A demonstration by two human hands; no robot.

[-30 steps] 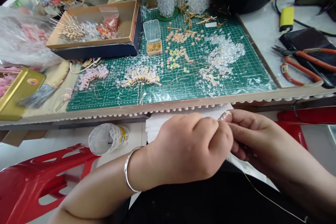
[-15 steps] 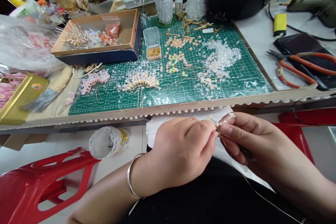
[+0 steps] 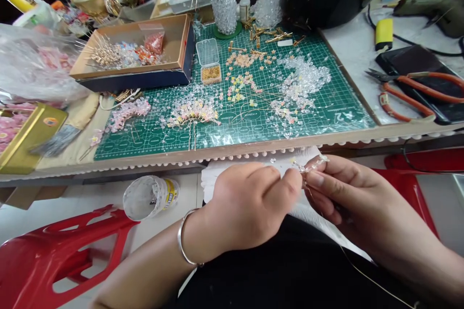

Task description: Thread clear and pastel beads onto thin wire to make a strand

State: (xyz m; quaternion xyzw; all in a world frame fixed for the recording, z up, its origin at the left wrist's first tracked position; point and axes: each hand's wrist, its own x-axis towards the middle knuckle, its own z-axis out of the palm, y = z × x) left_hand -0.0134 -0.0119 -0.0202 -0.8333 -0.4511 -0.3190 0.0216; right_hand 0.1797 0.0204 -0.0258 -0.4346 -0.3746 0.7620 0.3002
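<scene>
The right hand (image 3: 337, 188), off the near edge of the green gridded cutting mat (image 3: 152, 146), pinches a short cluster of clear beads (image 3: 313, 166) between thumb and forefinger, its other fingers curled below. The cluster is the piece in work, lying between the 2 hands and a little nearer than the mat. The left hand (image 3: 253, 203), with a silver bangle (image 3: 183, 239) at its wrist, is closed, knuckles up, just beside the cluster; its fingertips are hidden, so I cannot tell what they grip. A thin gold-coloured wire (image 3: 377, 280) runs down below the right hand, farther from the mat. White crumpled paper or cloth (image 3: 212, 181) shows under the hands, below the mat's near edge.

Along the mat's near side rest 2 crescent hair ornaments: a pink beaded crescent with metal prongs (image 3: 128, 113) at the left and a pale pink-and-yellow beaded crescent with 2 long pins (image 3: 194, 112) toward the middle. Loose clear beads (image 3: 308, 77) spread over the mat's right part, with small yellow and pastel flower pieces (image 3: 239, 88) left of them. Orange-handled pliers (image 3: 404, 79) lie right of the mat.
</scene>
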